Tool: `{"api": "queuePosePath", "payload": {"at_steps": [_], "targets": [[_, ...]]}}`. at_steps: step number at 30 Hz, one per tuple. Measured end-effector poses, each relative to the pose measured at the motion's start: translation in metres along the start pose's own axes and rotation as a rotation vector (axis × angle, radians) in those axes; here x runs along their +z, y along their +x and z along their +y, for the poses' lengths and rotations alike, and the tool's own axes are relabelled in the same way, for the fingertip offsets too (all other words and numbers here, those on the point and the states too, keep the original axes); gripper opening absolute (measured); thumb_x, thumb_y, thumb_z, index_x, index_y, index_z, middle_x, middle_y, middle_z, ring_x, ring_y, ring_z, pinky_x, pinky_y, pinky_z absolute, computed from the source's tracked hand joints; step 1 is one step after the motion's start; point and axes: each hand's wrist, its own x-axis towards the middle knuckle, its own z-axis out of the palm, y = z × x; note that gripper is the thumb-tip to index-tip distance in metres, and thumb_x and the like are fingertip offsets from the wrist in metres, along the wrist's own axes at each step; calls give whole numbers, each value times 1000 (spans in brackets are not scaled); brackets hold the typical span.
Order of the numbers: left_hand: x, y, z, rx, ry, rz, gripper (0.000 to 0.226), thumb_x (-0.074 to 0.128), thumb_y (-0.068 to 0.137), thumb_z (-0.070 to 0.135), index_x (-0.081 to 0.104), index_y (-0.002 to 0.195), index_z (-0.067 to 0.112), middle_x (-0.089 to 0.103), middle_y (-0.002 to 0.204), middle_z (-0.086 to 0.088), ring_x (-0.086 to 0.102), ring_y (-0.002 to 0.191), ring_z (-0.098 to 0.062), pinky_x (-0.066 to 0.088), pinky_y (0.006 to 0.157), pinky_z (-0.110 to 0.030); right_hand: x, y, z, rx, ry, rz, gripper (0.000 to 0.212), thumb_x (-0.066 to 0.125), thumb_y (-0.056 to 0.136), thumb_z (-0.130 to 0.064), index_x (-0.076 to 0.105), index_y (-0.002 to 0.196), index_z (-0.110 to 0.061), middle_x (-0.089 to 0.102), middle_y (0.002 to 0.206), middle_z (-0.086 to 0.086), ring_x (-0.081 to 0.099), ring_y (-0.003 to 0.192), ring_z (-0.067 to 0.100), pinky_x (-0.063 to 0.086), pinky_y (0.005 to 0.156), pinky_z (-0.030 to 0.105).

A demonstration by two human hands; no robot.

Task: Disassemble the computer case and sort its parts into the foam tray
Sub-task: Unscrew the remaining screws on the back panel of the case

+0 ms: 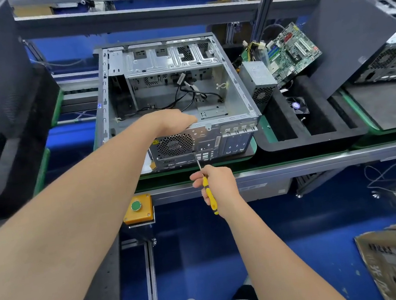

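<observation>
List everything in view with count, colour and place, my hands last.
computer case: one, silver-grey, bench centre
cables: several, black, inside the case
foam tray: one, black, right of the case
power supply: one, grey, in the tray
motherboard: one, green, leaning in the tray
fan: one, black, in a tray slot
side panels: two, dark grey, one at the tray's right end, one far left
button box: one, yellow, green button, below the bench edge
screwdriver: one, yellow handle, tip at the case's rear
left hand: one, on the case's rear top edge
right hand: one, grips the screwdriver
</observation>
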Motion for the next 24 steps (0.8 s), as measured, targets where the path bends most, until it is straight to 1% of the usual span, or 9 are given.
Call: {"api": "queuePosePath", "payload": {"at_steps": [3, 5, 6, 7, 9, 13, 16, 19, 24], "targets": [[0, -2, 0, 5, 4, 5, 56, 33, 101, 54, 60, 124, 11, 55, 141, -17, 54, 117, -35, 31, 85, -41, -8, 2, -2, 85, 196, -223, 21, 48, 103, -5, 68, 100, 0, 60, 68, 4, 47, 52, 14, 41, 46, 27], [0, -3, 1, 20, -11, 10, 54, 34, 101, 51, 62, 105, 6, 61, 118, -21, 59, 109, -33, 36, 81, -43, -14, 3, 5, 86, 271, -360, 14, 51, 105, -12, 64, 103, -6, 61, 76, 4, 51, 57, 13, 43, 48, 24], [0, -3, 0, 21, -18, 14, 51, 34, 100, 49, 60, 94, 5, 38, 129, 5, 33, 120, -15, 37, 76, -43, -17, 4, 10, 91, 313, -426, 12, 54, 107, -19, 62, 104, -10, 62, 80, 3, 50, 57, 12, 41, 46, 22], [-1, -4, 1, 15, -26, 15, 42, 35, 99, 47, 51, 77, 14, 30, 85, 4, 21, 74, -21, 33, 69, -41, -20, 5, 14, 108, 370, -483, 13, 55, 108, -25, 62, 103, -14, 62, 82, 3, 48, 55, 10, 38, 43, 20], [-2, -5, 2, 15, -37, 2, 36, 34, 97, 45, 34, 73, 19, 36, 78, -2, 33, 66, -24, 23, 61, -38, -22, 9, 22, 163, 544, -595, 19, 54, 109, -33, 61, 101, -17, 59, 77, 1, 41, 43, 6, 33, 36, 18], [-2, -6, 3, 27, -27, -21, 36, 29, 85, 52, 35, 74, 18, 41, 80, -6, 33, 68, -23, 24, 62, -38, -14, 15, 30, 236, 954, -767, 24, 49, 109, -27, 63, 102, -9, 49, 60, -1, 35, 28, 5, 29, 25, 19], [-3, -8, 4, 33, -1, -30, 35, 27, 80, 52, 32, 73, 18, 38, 77, -6, 30, 67, -23, 23, 62, -39, -6, 18, 33, 255, 1099, -787, 28, 46, 110, -24, 66, 108, -4, 46, 59, -1, 29, 27, 7, 21, 27, 19], [-2, -7, 4, 44, 36, -53, 35, 21, 73, 51, 32, 75, 18, 38, 79, -7, 31, 68, -23, 24, 64, -39, -9, 18, 28, 172, 853, -628, 26, 52, 109, -26, 70, 109, -7, 44, 61, -2, 31, 28, 9, 25, 27, 21], [0, -1, 3, 20, -7, -24, 37, 28, 82, 52, 35, 75, 17, 41, 81, -7, 33, 69, -24, 25, 66, -40, 2, 8, 21, -358, -241, -45, 27, 39, 111, -30, 60, 96, -20, 53, 61, 2, 41, 38, 21, 37, 37, 32]]}}
